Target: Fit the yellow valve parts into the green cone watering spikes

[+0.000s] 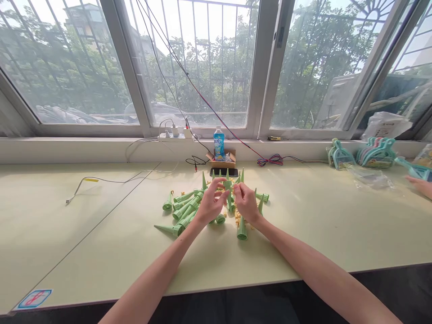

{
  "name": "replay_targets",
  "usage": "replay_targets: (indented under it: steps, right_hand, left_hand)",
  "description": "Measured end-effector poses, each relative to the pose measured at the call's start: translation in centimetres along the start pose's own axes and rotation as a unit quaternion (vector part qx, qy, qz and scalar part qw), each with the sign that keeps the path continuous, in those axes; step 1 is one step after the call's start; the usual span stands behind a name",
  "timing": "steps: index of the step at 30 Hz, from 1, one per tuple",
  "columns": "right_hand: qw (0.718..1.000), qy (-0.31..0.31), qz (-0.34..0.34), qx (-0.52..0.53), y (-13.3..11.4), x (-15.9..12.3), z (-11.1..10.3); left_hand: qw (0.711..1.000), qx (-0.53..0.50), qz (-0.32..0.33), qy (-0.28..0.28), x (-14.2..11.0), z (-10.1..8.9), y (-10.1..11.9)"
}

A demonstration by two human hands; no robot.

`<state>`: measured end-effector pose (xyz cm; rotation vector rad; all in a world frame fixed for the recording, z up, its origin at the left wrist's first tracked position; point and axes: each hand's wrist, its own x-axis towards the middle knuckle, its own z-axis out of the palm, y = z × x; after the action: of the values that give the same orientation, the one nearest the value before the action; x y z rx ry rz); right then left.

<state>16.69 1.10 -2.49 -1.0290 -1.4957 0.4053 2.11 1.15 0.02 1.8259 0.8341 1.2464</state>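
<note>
My left hand (212, 201) grips a green plastic spike (229, 202) by its wide collar, its pointed end downward, above the pile. Just to the right of it, my right hand (246, 200) has its fingers pinched close to the collar; a small yellowish piece (236, 186) seems to be at the fingertips. Around and under both hands lie several more green cone spikes (184, 208) with ribbed caps, some standing point up. One spike (242, 230) lies near my right wrist with its open end toward me. Small yellow parts (238, 218) are scattered among them.
Behind the pile are a dark phone (223, 172), a small cardboard box (229, 164) and a blue-labelled bottle (219, 143). Cables (270, 159) run along the back. Teal plastic items (376, 153) stand at right, near another person's hand (420, 186). A white cable (104, 181) lies left.
</note>
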Motion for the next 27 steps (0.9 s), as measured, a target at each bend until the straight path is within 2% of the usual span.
replay_targets:
  steps: [7, 12, 15, 19, 22, 25, 27]
  right_hand:
    - [1.0, 0.011, 0.016, 0.011, -0.31, -0.21, 0.22]
    - [1.0, 0.015, 0.01, 0.012, -0.48, -0.26, 0.18]
    - [1.0, 0.011, -0.005, -0.001, -0.37, -0.23, 0.14]
    - [0.999, -0.001, -0.041, -0.016, -0.14, -0.21, 0.21]
    - [0.997, -0.009, -0.069, -0.018, -0.06, -0.21, 0.28]
    - [0.996, -0.025, -0.083, -0.017, -0.02, -0.23, 0.3]
    - [0.996, -0.037, -0.08, -0.017, 0.02, -0.21, 0.28]
  left_hand:
    - [1.0, 0.013, -0.004, 0.026, 0.15, 0.12, 0.2]
    - [0.996, -0.008, -0.033, 0.081, 0.41, 0.01, 0.21]
    - [0.992, -0.048, -0.064, 0.094, 0.54, -0.16, 0.32]
    - [0.98, -0.128, -0.129, 0.075, 0.64, -0.45, 0.48]
    - [0.968, -0.184, -0.169, 0.034, 0.66, -0.59, 0.6]
    - [0.963, -0.203, -0.176, -0.004, 0.63, -0.62, 0.83]
    - [0.964, -0.204, -0.172, -0.008, 0.59, -0.61, 1.0]
